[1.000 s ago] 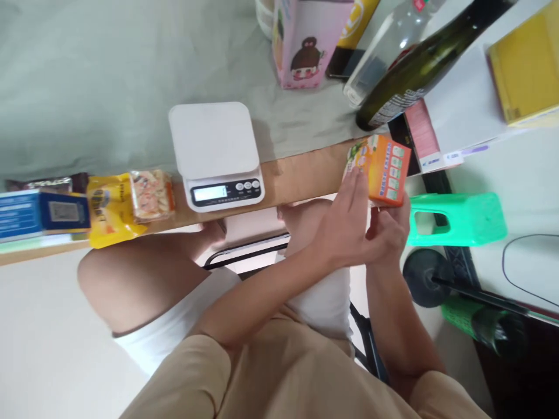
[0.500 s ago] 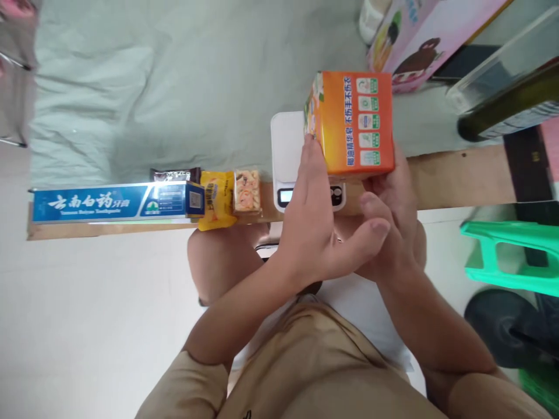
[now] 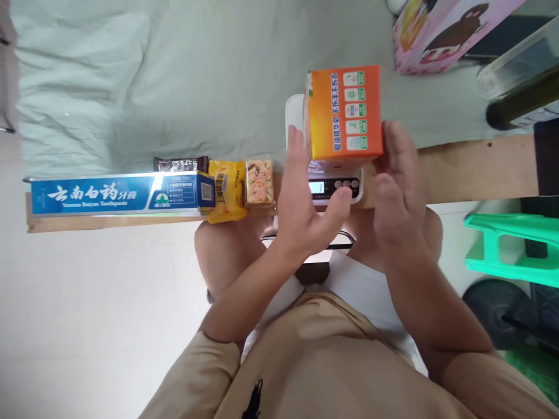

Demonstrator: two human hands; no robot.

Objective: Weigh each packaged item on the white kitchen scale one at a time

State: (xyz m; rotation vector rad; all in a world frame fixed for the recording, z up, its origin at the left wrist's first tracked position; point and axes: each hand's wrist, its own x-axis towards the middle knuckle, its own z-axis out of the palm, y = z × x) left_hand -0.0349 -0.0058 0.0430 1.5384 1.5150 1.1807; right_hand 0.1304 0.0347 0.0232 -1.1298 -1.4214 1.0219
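An orange box (image 3: 345,110) with printed panels stands upright on a white kitchen scale (image 3: 336,187) at the wooden front edge of the table (image 3: 476,171). My left hand (image 3: 301,203) presses flat against the box's left side, thumb out over the scale's display. On the other side, my right hand (image 3: 399,192) lies with its fingertips on the box's lower right side. The box is held between both hands. The scale's display is lit, and most of its platform is hidden behind the box.
A blue toothpaste box (image 3: 113,195), a dark bar (image 3: 179,164), a yellow packet (image 3: 226,186) and a clear snack packet (image 3: 259,181) line the edge to the left. A pink carton (image 3: 441,29) and dark bottle (image 3: 519,105) stand back right. A green stool (image 3: 510,250) is on the floor.
The orange box was carried from the right edge of the table leftward and set down on the scale. Both hands moved with it and now flank it.
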